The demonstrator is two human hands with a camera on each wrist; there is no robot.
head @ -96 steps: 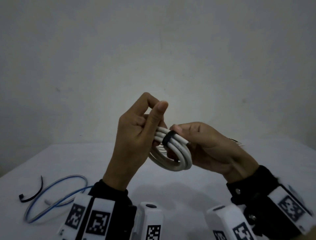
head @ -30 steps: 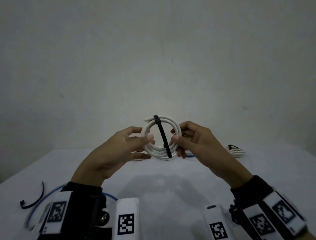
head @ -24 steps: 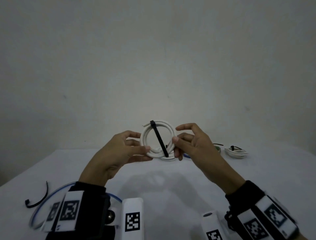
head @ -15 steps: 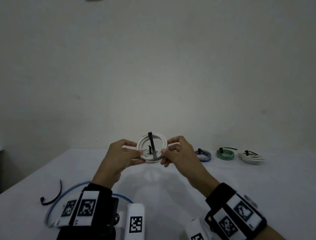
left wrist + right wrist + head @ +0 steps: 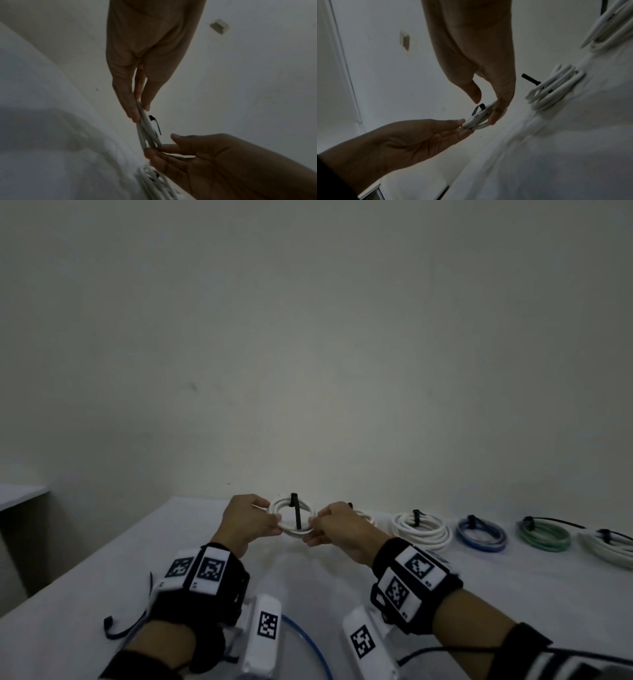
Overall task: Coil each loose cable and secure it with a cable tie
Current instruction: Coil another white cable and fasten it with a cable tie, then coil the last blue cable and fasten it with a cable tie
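Note:
A white cable coil (image 5: 306, 509) bound by a black cable tie (image 5: 296, 513) hangs just above the table's far part. My left hand (image 5: 274, 522) pinches its left side and my right hand (image 5: 313, 529) pinches its right side. In the left wrist view the thumb and fingers (image 5: 130, 108) clamp the coil (image 5: 147, 129) edge-on, with the tie's tail (image 5: 157, 125) sticking out. In the right wrist view the coil (image 5: 481, 119) sits between both hands. A loose blue cable (image 5: 308, 642) and a spare black tie (image 5: 120, 630) lie near me.
A row of tied coils lies to the right on the white table (image 5: 308, 570): white (image 5: 423, 529), blue (image 5: 481, 534), green (image 5: 544, 537) and another white one (image 5: 609, 544). A bare wall stands behind the table's far edge.
Both hands carried the tied white coil forward and lower, toward the far side of the table. The view rose, and more tied coils at the right came into sight.

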